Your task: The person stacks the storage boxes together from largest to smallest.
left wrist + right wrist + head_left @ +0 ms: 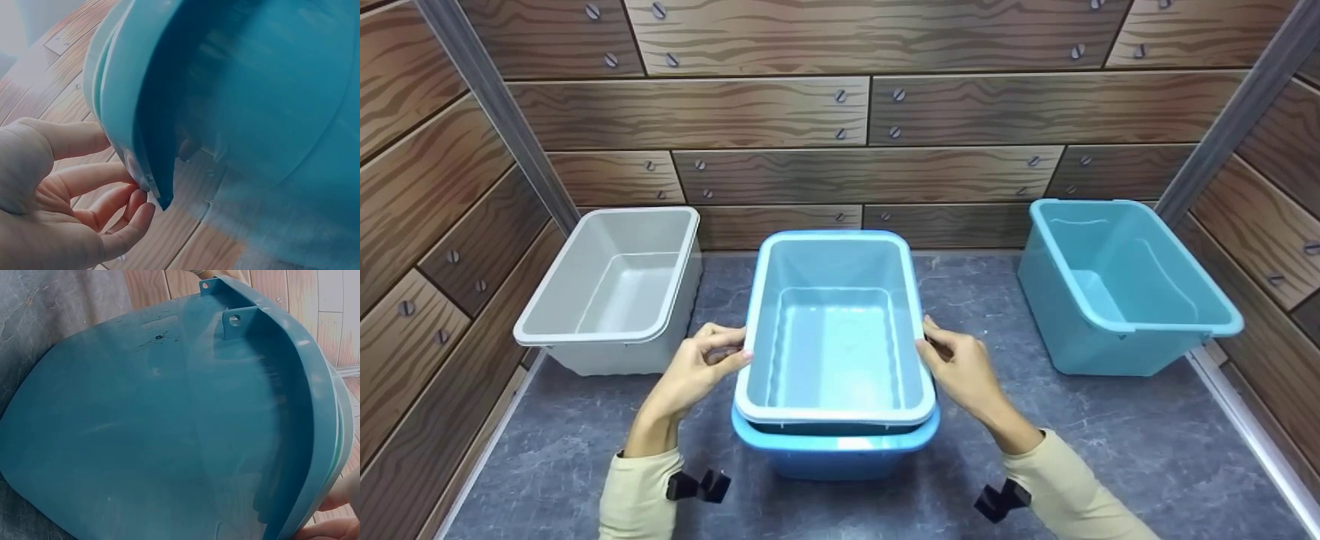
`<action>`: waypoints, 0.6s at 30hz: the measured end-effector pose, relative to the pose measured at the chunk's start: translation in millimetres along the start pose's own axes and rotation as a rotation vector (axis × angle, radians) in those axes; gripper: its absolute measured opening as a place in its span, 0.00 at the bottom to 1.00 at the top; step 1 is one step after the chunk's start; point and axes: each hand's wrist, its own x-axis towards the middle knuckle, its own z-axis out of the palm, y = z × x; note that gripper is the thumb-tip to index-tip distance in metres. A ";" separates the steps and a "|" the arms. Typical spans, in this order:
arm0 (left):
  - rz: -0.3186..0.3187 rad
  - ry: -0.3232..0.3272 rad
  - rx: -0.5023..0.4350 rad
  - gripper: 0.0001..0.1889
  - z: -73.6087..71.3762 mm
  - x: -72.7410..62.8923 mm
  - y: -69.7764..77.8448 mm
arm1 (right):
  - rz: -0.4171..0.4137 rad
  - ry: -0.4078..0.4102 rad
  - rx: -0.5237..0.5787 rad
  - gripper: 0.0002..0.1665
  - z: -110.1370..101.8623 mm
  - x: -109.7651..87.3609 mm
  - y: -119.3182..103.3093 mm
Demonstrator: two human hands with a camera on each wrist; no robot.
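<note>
While the left hand (690,371) and right hand (964,371) pinch opposite long edges of the pale-blue rectangular plastic bin (836,352), nested in the bright-blue plastic bin (840,444) on the grey marbled tabletop (975,292), moving both sides evenly should prevent binding.

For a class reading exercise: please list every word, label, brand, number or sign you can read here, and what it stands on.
None: nothing can be read on the pale-rimmed bin, the blue bin under it, the grey bin, the teal bin or the wood-patterned walls.
Dark specks on the blue bin form no readable characters.
</note>
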 end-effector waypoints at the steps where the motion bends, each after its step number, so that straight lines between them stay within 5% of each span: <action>1: -0.002 0.003 -0.007 0.22 0.1 -0.1 -0.3 | -0.005 0.002 0.000 0.22 0.3 -0.1 0.2; 11: -0.035 0.028 -0.050 0.24 2.8 0.0 -1.4 | 0.033 0.022 0.098 0.23 2.4 -1.3 2.9; 18: -0.074 0.066 -0.037 0.25 4.2 0.4 -1.0 | 0.137 0.065 0.226 0.24 2.6 0.3 4.3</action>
